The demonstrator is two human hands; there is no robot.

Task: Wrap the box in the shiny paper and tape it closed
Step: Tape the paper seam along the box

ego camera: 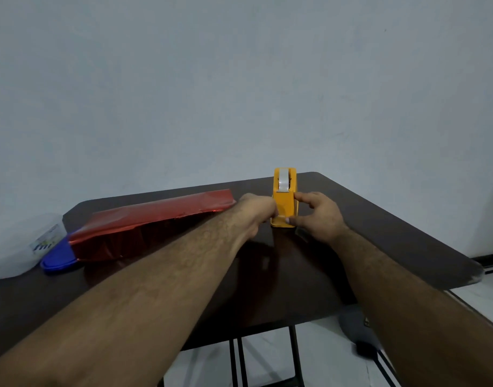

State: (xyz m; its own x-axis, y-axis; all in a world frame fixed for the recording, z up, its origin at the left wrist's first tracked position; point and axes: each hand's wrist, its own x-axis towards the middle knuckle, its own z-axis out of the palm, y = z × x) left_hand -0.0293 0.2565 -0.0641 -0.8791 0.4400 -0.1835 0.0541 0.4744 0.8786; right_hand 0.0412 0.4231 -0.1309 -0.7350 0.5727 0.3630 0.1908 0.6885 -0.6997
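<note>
Both hands are at the yellow tape dispenser (285,201), far side of the dark table (379,247); right hand (319,217) clamps its body between thumb and fingers; left hand (257,210) is curled at its front edge — probably pinching the tape end, cannot tell. Box (153,226), already covered in red shiny paper, lies well to the left, touching a blue lid (58,262); foil looks slippery, crease-prone — hold by flat faces. Clear tub (19,247) at table's left; plain grey wall, pale floor.
</note>
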